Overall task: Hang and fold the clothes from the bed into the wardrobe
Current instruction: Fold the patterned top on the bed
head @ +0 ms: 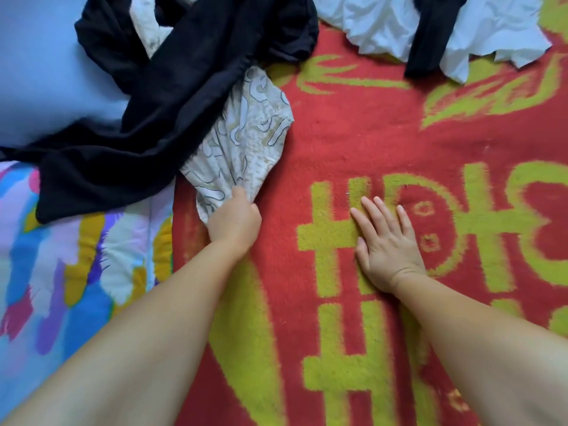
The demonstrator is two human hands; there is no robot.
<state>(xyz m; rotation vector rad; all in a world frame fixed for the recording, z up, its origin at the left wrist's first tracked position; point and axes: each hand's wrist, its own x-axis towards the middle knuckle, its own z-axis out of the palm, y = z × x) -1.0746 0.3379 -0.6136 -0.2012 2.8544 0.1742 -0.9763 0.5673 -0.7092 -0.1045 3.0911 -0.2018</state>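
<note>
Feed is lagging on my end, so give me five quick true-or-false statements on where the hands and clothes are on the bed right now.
1. The left hand grips the patterned cream garment. True.
2. The right hand holds a hanger. False: it lies flat, fingers straight, on the red and yellow blanket, holding nothing.
3. The black garment lies partly over the patterned cream garment. True.
4. The white garment sits folded beside the right hand. False: it lies crumpled at the far edge, well away from that hand.
5. Both hands pinch the black garment. False: neither touches it.
</note>
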